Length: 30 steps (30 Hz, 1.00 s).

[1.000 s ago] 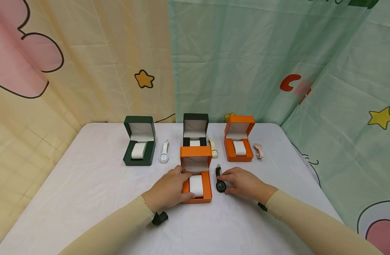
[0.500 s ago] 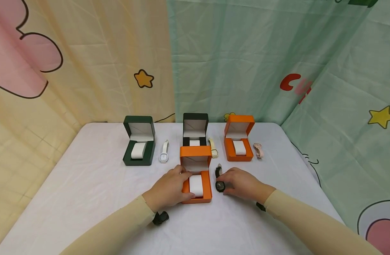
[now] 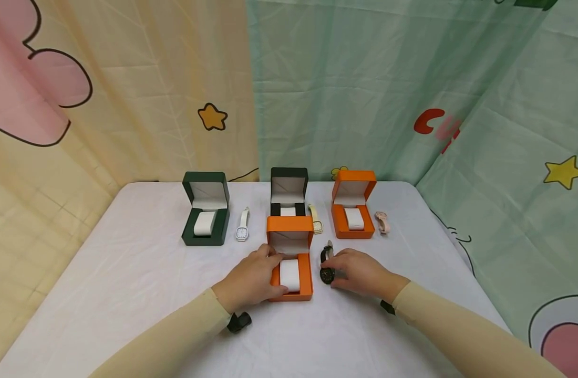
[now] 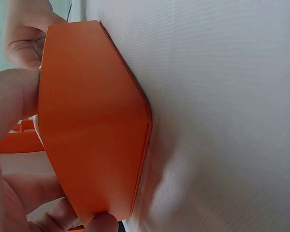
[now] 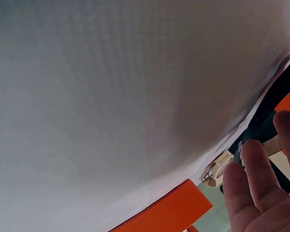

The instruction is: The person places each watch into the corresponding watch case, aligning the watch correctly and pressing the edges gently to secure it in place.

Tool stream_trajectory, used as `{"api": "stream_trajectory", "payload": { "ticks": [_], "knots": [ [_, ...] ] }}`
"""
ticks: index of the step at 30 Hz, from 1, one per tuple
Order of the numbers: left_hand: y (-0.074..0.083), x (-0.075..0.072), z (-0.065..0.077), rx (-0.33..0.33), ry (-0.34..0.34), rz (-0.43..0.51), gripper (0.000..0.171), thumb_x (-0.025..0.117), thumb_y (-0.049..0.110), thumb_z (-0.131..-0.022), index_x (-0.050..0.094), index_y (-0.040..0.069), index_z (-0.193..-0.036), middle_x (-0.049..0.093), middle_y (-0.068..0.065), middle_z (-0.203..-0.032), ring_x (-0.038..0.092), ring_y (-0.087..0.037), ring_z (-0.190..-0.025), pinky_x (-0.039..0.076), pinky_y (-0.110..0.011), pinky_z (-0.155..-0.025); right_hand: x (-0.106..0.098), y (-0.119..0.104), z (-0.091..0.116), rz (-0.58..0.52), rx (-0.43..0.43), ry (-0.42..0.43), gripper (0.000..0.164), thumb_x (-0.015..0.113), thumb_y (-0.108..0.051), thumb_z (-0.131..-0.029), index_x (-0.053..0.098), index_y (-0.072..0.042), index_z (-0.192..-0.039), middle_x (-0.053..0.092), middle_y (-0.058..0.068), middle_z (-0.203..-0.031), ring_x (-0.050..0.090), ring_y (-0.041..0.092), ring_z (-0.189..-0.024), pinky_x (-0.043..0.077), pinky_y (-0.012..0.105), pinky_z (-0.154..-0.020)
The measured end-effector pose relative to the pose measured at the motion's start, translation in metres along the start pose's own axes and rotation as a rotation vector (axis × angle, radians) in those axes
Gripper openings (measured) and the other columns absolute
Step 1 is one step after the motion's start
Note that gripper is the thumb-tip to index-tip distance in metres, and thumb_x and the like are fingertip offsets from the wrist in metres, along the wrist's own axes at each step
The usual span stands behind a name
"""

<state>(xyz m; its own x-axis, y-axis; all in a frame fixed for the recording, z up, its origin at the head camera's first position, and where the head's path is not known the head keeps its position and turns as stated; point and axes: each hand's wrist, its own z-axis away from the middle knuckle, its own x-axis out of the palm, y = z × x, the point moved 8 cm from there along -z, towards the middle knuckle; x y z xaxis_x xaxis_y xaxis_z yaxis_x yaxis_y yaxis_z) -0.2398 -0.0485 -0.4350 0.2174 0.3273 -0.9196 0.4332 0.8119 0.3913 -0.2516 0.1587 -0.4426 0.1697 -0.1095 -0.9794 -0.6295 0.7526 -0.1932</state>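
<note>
Right hand's (image 3: 360, 271) fingers bent, gap nearly closed, pinching the black watch (image 3: 327, 276). Watch is low over the desk (image 3: 142, 273), just right of the front orange box (image 3: 306, 273), apart from it; can't tell if it's lifted clear. Left hand (image 3: 248, 281) grips box's left side, thumb near the white cushion (image 3: 289, 275). Risks, my read: shallow pinch lets watch slip; uneven left-hand pull skids or tips box.

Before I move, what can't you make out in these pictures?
Head view: the lower front of the black box, hidden by the front orange box.
Head view: the time on the black watch, its dial too small.
Left wrist view: the front orange box's inside, mostly behind its wall.
Right wrist view: much of the right grip, cut off by frame edges.
</note>
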Motion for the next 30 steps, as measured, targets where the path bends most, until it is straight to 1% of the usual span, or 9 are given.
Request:
{"api": "stream_trajectory", "payload": {
  "ticks": [6,11,18,21,26,30],
  "knots": [
    [0.000,0.001,-0.001,-0.005,0.001,0.020,0.073,0.085,0.047,-0.085,0.064,0.008,-0.143,0.055,-0.017,-0.136,0.059,-0.028,-0.112,0.054,-0.043,-0.103,-0.001,0.003,0.001,-0.029,0.011,0.013,0.045,0.086,-0.027,-0.089,0.074,-0.018,-0.132,0.077,-0.003,-0.117,0.067,0.021,-0.114,0.058,0.043,-0.101],
    [0.000,0.001,-0.002,-0.023,0.007,0.036,0.072,0.086,0.047,-0.084,0.065,0.011,-0.143,0.056,-0.015,-0.133,0.058,-0.025,-0.108,0.054,-0.041,-0.101,-0.003,0.004,0.004,-0.071,0.029,0.035,0.044,0.085,-0.026,-0.090,0.074,-0.020,-0.131,0.076,-0.003,-0.115,0.067,0.020,-0.113,0.059,0.043,-0.099],
    [0.002,-0.001,-0.003,-0.016,0.018,0.031,0.072,0.086,0.046,-0.083,0.066,0.007,-0.140,0.058,-0.013,-0.125,0.057,-0.023,-0.101,0.054,-0.040,-0.096,-0.009,0.001,0.007,-0.115,0.038,0.063,0.042,0.085,-0.024,-0.090,0.074,-0.019,-0.130,0.076,0.000,-0.119,0.069,0.021,-0.113,0.059,0.044,-0.100],
    [0.001,0.001,-0.004,-0.018,0.003,0.020,0.073,0.085,0.047,-0.084,0.065,0.007,-0.141,0.057,-0.013,-0.128,0.058,-0.023,-0.103,0.054,-0.039,-0.098,-0.010,0.000,0.008,-0.126,0.039,0.071,0.043,0.085,-0.024,-0.090,0.074,-0.019,-0.131,0.076,0.001,-0.120,0.069,0.021,-0.114,0.059,0.044,-0.100],
    [0.000,0.004,-0.004,-0.051,-0.048,0.043,0.074,0.085,0.045,-0.085,0.062,0.009,-0.146,0.052,-0.015,-0.133,0.058,-0.025,-0.105,0.055,-0.040,-0.099,-0.013,-0.001,0.007,-0.158,0.033,0.102,0.045,0.086,-0.024,-0.089,0.073,-0.019,-0.132,0.076,0.001,-0.123,0.070,0.022,-0.115,0.059,0.044,-0.101],
    [-0.001,0.005,-0.005,-0.071,-0.056,0.065,0.073,0.086,0.043,-0.085,0.062,0.011,-0.146,0.052,-0.013,-0.128,0.058,-0.024,-0.101,0.054,-0.038,-0.094,-0.014,-0.002,0.008,-0.174,0.023,0.126,0.046,0.086,-0.023,-0.089,0.073,-0.018,-0.133,0.076,0.002,-0.124,0.071,0.022,-0.115,0.059,0.044,-0.100]
  ]
}}
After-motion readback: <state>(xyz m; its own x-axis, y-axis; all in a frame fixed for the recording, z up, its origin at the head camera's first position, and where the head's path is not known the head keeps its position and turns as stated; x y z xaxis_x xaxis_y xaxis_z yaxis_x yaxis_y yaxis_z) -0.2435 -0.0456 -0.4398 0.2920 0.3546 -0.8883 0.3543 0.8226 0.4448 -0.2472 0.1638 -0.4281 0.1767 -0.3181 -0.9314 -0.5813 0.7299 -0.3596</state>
